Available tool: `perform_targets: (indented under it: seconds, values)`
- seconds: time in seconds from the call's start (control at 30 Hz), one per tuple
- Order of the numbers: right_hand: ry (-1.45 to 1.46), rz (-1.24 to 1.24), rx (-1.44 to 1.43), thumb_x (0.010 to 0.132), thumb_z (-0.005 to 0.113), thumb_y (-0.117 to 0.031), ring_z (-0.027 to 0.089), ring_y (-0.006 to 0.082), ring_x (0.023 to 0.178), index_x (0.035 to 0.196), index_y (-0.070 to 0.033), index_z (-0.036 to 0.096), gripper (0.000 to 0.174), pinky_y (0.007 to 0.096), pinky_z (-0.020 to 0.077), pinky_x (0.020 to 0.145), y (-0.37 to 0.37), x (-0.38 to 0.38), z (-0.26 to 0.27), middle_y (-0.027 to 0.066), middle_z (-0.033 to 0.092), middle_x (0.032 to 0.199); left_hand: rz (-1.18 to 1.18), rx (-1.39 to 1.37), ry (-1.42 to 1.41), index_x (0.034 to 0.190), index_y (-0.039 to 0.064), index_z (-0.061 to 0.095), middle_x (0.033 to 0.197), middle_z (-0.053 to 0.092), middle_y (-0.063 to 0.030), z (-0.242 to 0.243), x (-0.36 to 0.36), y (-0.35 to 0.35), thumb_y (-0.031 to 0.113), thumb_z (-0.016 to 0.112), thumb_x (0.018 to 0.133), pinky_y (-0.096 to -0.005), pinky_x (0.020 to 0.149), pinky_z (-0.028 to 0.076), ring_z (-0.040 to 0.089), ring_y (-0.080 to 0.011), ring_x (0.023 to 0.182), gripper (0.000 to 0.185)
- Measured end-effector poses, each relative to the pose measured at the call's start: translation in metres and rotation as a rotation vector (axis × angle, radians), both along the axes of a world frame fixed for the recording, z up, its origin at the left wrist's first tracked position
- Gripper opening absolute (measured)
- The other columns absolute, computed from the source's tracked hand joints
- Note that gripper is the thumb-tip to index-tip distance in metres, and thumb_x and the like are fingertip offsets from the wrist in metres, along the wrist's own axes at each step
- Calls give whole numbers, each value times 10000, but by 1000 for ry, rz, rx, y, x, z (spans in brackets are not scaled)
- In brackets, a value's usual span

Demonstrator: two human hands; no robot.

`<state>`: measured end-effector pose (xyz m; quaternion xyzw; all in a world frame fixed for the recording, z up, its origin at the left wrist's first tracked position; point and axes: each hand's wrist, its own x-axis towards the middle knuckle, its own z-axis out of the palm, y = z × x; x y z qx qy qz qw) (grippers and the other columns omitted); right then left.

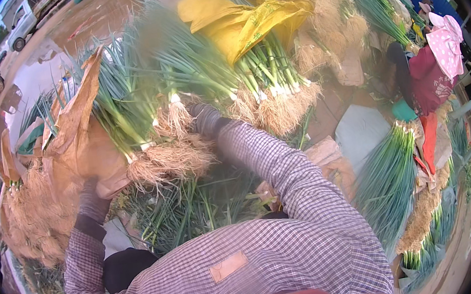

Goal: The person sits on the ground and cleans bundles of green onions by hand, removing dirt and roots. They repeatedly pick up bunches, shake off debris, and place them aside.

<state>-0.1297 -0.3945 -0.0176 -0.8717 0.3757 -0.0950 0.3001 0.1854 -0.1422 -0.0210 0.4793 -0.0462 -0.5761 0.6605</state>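
Observation:
My left hand (93, 196), in what looks like a grey glove, is at the lower edge of a brown woven sack (103, 151); its fingers are hidden behind the cloth. Across from it, my right hand (205, 116) reaches in among spring onions, its fingers out of sight beside a root cluster (179, 117). Between my arms lies a pile of spring onions (127, 111), pale roots (171, 158) towards me and green leaves pointing away. Tied bunches (273, 77) with white bulbs lie just right of my right hand, their leaves partly under a yellow plastic sack (248, 26).
Loose green leaves (190, 208) cover the ground before me. More rooty bundles (38, 213) sit at left. On the right, spring onions (387, 182) lie near a grey sheet (359, 128) and a person in a pink dotted hat (446, 42). A white truck (23, 25) stands far off.

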Motion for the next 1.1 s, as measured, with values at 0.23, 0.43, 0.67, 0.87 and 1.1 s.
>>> perform_targets:
  seconds: [0.23, 0.43, 0.67, 0.87, 1.1]
  values:
    - [201, 96, -203, 844, 596, -331, 488, 274, 1138, 1280, -27, 458, 549, 359, 374, 988, 27, -54, 36, 158, 512, 1237, -706, 217, -1461, 1082, -5, 553, 807, 581, -13, 139, -84, -8, 212, 691, 801, -260, 683, 463, 552, -127, 729, 380]
    - [-844, -580, 206, 858, 627, -155, 589, 130, 855, 1069, -18, 614, 253, 271, 475, 769, -51, -243, 84, 64, 650, 955, -530, -556, -1558, 1217, -18, 465, 1062, 563, -105, 214, -183, -117, 127, 741, 744, -306, 856, 439, 532, -190, 998, 567]
    - [200, -1014, -17, 901, 459, -451, 444, 316, 1208, 1333, -72, 410, 576, 365, 330, 1016, -230, -254, 52, 195, 488, 1276, -584, -57, -1873, 1365, 41, 294, 1322, 368, -230, 109, -331, -349, 514, 744, 637, -403, 1029, 318, 372, -372, 1242, 978]
    - [271, -897, -145, 893, 466, -462, 461, 310, 1180, 1312, -61, 427, 582, 365, 343, 996, -279, -211, 19, 193, 504, 1250, -298, -198, -1679, 1200, 152, 520, 1152, 561, -127, 61, -296, -385, 318, 648, 797, -360, 938, 367, 534, -273, 1086, 454]
    - [187, -660, -444, 885, 475, -476, 481, 304, 1148, 1289, -47, 446, 590, 365, 359, 971, -256, -248, 11, 190, 523, 1219, -232, -388, -1025, 1057, 47, 598, 1054, 626, -128, 31, -293, -371, 138, 607, 818, -309, 803, 459, 599, -221, 919, 256]
